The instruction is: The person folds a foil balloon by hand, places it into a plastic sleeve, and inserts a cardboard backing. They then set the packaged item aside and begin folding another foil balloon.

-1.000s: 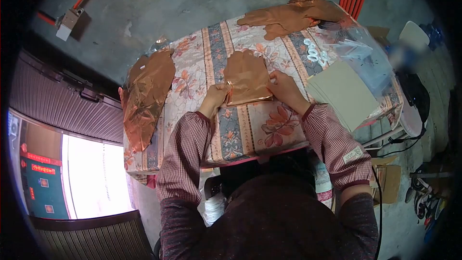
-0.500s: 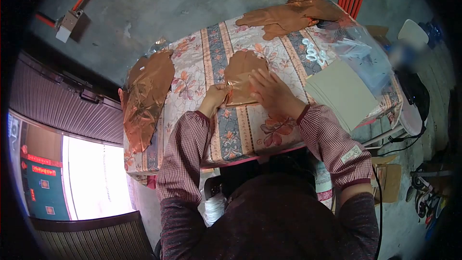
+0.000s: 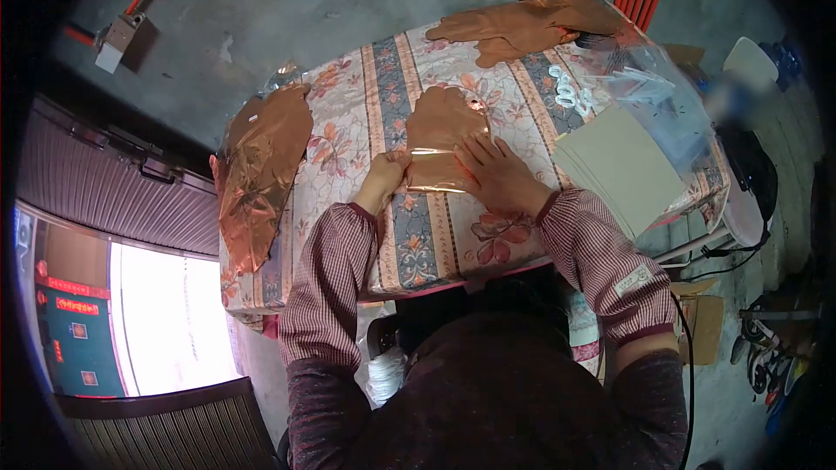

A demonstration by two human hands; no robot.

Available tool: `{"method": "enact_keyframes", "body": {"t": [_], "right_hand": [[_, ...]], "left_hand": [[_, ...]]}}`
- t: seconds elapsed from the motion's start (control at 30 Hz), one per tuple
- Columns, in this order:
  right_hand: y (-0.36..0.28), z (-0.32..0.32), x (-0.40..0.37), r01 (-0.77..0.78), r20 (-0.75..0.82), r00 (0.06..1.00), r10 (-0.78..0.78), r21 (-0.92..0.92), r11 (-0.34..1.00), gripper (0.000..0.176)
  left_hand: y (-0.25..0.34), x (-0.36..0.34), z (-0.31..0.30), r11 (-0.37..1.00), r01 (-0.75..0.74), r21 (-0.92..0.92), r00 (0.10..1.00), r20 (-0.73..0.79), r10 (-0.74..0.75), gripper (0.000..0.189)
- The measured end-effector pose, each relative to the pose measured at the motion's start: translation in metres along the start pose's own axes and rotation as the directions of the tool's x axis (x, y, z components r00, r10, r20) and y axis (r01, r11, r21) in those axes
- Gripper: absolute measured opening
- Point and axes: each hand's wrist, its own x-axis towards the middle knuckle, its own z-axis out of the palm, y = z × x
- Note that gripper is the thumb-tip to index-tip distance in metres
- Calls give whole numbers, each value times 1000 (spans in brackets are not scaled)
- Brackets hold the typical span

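Note:
A folded copper-coloured foil piece (image 3: 444, 126), looking like a flat, uninflated balloon, lies on the flowered tablecloth (image 3: 335, 144) in front of me. Its far edge is scalloped, and a shiny fold crosses its near half. My left hand (image 3: 385, 176) has its thumb and fingers closed on the left edge near that fold. Flat on the right side of the foil, my right hand (image 3: 501, 172) rests with its fingers stretched out and somewhat apart; its palm hides the lower right corner.
More copper foil pieces lie at the left (image 3: 266, 174) and far right (image 3: 522, 26). To the right are a grey-beige card stack (image 3: 623, 170), white rings (image 3: 566, 91) and clear plastic bags (image 3: 649, 87). The table's near edge is close to my body.
My right hand has slid slightly towards me and to the right over the foil, showing more of its fold. The left hand keeps its place at the left edge.

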Motion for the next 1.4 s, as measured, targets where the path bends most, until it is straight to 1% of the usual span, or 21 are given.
{"method": "enact_keyframes", "body": {"t": [0.17,0.2,0.27,0.4,0.47,0.5,0.57,0.7,0.77,0.8,0.83,0.87,0.9,0.93,1.0,1.03,1.1,1.23,1.3,1.37,1.4], "right_hand": [[-1,-3,0,-22,33,999,21,37,999,62],[-1,-4,0,-20,32,999,19,37,999,62],[0,-8,2,-57,170,984,48,50,997,67],[-1,-9,2,-61,178,983,51,52,997,67],[-1,-8,3,-69,195,979,60,42,997,67],[-1,-7,2,-69,195,979,60,43,997,67],[-1,-5,0,-18,45,999,17,25,1000,61],[-2,-2,-2,-28,3,1000,28,16,999,61],[0,2,-2,-10,-38,999,10,-11,1000,60],[0,1,-2,-10,-38,999,9,-11,1000,60],[-1,-2,-2,-4,-29,1000,5,3,1000,60],[-1,-5,-1,1,-20,1000,0,17,1000,59],[-1,-5,-1,0,-21,1000,1,17,1000,59],[-1,-6,-1,-2,-7,1000,2,0,1000,59],[-2,-5,0,3,9,1000,-3,-14,1000,59],[-2,-5,0,-1,12,1000,1,-1,1000,60],[0,-6,-1,-12,15,1000,12,6,1000,61],[1,-13,2,-7,50,999,3,76,997,64],[2,-23,0,-10,68,998,1,133,991,65],[0,-34,-2,150,-159,978,-137,71,986,62],[-1,-37,-2,152,-156,978,-139,71,986,62]], "left_hand": [[9,-11,12,995,-64,82,988,-132,74,32],[9,-11,12,995,-64,81,988,-134,75,32],[10,-10,13,994,-99,35,991,-92,102,32],[11,-7,11,995,-53,84,994,-94,61,33],[2,-1,6,980,-60,188,989,-122,84,32],[3,-2,7,980,-59,189,989,-123,83,32],[3,-4,8,998,-42,41,984,-174,49,27],[9,-15,12,989,-121,87,983,-127,132,22],[13,-28,17,849,-326,417,891,-166,423,19],[20,-39,19,849,-326,416,891,-166,423,19],[27,-52,20,560,-565,606,705,3,709,21],[31,-61,20,171,-695,699,444,230,866,24],[30,-65,16,93,-738,668,453,388,803,28],[26,-68,14,94,-738,668,453,388,802,28],[15,-69,9,47,-757,652,517,553,653,26],[10,-67,6,47,-756,653,518,552,653,26],[6,-64,5,50,-707,706,604,565,562,28],[11,-69,8,-40,-698,715,577,595,560,30],[12,-71,9,-107,-665,739,602,615,510,30],[6,-67,7,-79,-671,737,590,596,545,29],[5,-66,7,-52,-680,732,578,578,577,28]]}}
